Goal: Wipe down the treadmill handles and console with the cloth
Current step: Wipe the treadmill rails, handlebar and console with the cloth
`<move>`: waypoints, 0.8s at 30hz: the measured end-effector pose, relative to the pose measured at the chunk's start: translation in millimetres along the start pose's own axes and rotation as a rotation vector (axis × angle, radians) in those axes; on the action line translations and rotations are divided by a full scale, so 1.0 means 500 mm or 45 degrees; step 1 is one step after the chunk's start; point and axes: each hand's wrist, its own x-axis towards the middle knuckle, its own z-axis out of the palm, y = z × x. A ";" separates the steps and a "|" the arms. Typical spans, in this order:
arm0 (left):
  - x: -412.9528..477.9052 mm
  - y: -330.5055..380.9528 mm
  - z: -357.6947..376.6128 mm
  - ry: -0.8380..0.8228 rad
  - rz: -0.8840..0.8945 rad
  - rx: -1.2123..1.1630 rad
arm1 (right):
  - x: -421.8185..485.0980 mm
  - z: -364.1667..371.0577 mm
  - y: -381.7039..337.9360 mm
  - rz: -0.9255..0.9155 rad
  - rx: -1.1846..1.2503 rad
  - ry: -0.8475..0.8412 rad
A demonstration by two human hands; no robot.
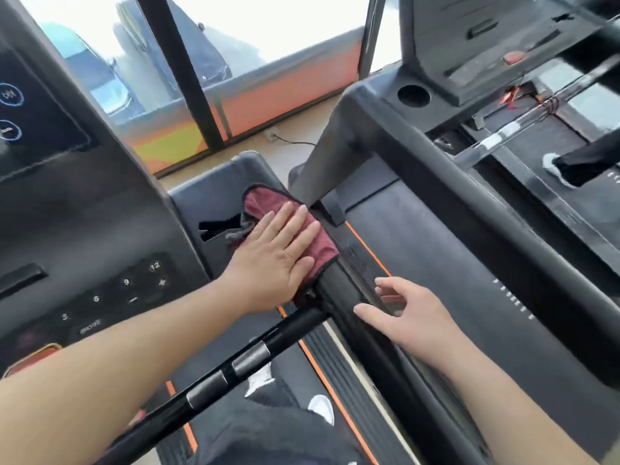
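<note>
Left hand: My left hand (275, 260) lies flat, palm down, fingers straight and close together, pressing on the cloth; nothing is curled round it.
Cloth: The maroon woven cloth with dark edging (258, 204) is spread under that hand at the far end of the right-side handle, where the handle meets the grey motor cover. Its far edge shows beyond my fingertips.
Right hand: My right hand (412, 317) sits nearer me over the same handle, fingers loosely spread and relaxed, gripping nothing. I cannot tell whether the thumb touches the handle or hangs just above it.
Handle: The black padded side handle (335, 292) runs from the cloth towards the near right, passing under my right hand.
Crossbar: A glossy black crossbar with silver sensor plates (248, 359) runs from the near left up to the handle, meeting it just near of the cloth.
Console: The dark treadmill console with numbered touch keys (84, 213) fills the left side, well apart from the cloth.
Neighbour: A second black treadmill (436, 250) stands just to the right, with a round cup holder (413, 95) on its console at the far end.
Background: A window with dark frames (188, 78) lies far ahead.
</note>
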 end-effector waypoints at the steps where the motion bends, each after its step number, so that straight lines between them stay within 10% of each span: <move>1: 0.008 -0.011 -0.007 -0.023 0.041 -0.015 | -0.011 -0.003 0.013 0.013 0.005 -0.005; 7: 0.098 0.032 -0.019 0.049 -0.251 -0.038 | -0.074 -0.017 0.053 0.035 -0.171 -0.103; 14: 0.035 0.081 0.012 0.067 0.412 -0.003 | -0.131 -0.021 0.074 0.108 -0.419 -0.149; 19: 0.055 0.139 0.028 0.262 -0.064 0.087 | -0.174 -0.004 0.112 0.118 -0.377 -0.055; 24: -0.038 0.186 0.062 0.248 0.484 -0.135 | -0.185 0.018 0.122 0.054 -0.395 0.057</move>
